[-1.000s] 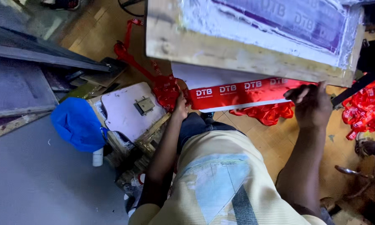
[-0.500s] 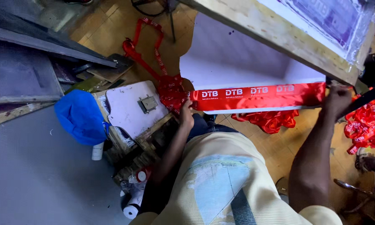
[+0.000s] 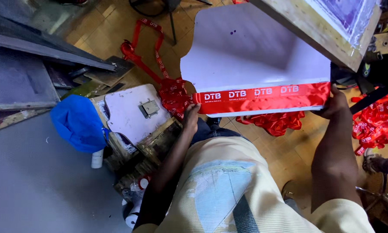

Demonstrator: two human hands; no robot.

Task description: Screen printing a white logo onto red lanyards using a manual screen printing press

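A red ribbon [image 3: 263,98] with white printed letters lies stretched along the front edge of a white printing board [image 3: 246,51]. My left hand [image 3: 190,113] pinches the ribbon's left end. At the ribbon's right end, my right hand [image 3: 334,102] grips it by the board's corner. A wooden printing screen frame [image 3: 319,26] is tilted up above the board at the upper right.
Heaps of red ribbon lie on the wooden floor: a pile [image 3: 170,92] left of the board, one [image 3: 274,123] under it, and one [image 3: 377,125] at the right. A blue cloth [image 3: 77,123], a small white board [image 3: 133,110] and bottles [image 3: 133,207] crowd the left side.
The screen frame has swung up and away to the upper right, baring the white board. Both hands stay at the ends of the ribbon.
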